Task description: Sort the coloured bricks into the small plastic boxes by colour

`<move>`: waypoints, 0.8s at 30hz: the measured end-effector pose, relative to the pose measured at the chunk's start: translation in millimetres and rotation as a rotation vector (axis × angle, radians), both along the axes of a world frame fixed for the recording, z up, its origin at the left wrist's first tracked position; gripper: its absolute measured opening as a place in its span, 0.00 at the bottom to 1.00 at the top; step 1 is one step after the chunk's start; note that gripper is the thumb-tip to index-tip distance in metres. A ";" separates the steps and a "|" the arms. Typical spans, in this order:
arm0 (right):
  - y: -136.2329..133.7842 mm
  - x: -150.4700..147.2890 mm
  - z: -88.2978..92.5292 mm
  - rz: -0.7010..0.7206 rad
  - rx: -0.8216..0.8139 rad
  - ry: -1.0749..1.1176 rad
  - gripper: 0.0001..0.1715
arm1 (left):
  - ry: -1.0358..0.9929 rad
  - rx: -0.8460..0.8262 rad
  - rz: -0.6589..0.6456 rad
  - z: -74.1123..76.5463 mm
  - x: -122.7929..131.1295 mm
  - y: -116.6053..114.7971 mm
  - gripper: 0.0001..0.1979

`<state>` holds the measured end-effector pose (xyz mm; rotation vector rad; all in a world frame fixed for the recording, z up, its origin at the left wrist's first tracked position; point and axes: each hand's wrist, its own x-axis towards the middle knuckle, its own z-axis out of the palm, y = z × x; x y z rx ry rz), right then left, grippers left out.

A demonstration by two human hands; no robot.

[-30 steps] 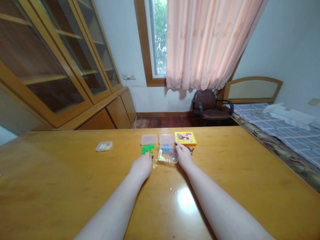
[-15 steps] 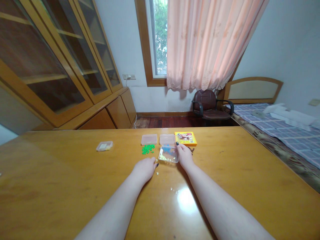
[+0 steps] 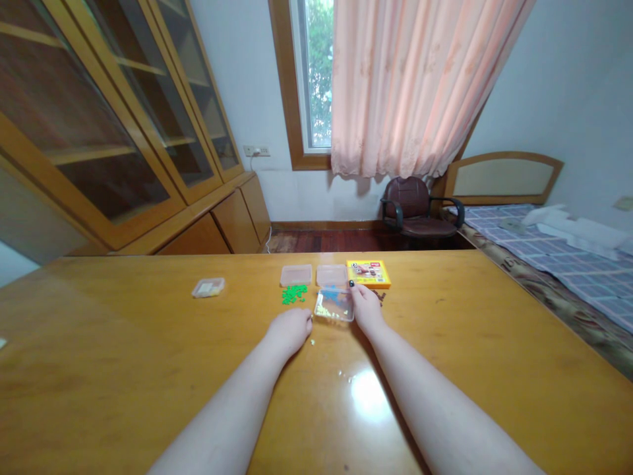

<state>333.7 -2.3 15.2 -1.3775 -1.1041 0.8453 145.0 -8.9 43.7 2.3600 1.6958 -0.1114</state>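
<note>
Toward the far side of the bench (image 3: 109, 330), the right hand (image 3: 366, 309) rests against a light, stiff clear plastic box (image 3: 334, 305), best taken by its rim; the left hand (image 3: 289, 332) lies curled near green beads (image 3: 294, 294), though neither grip's hold is clear.

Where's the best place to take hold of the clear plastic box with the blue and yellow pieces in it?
Take the clear plastic box by its right wall, coming from the right, where your right hand rests. It is shallow, flat on the table and seems lidless, so a level pinch on the rim should keep the blue and yellow pieces inside.
</note>
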 end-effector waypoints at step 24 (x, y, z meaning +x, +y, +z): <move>-0.5 -0.4 1.1 -0.005 -0.012 0.015 0.16 | -0.278 0.344 0.208 17.4 -8.0 4.3 0.11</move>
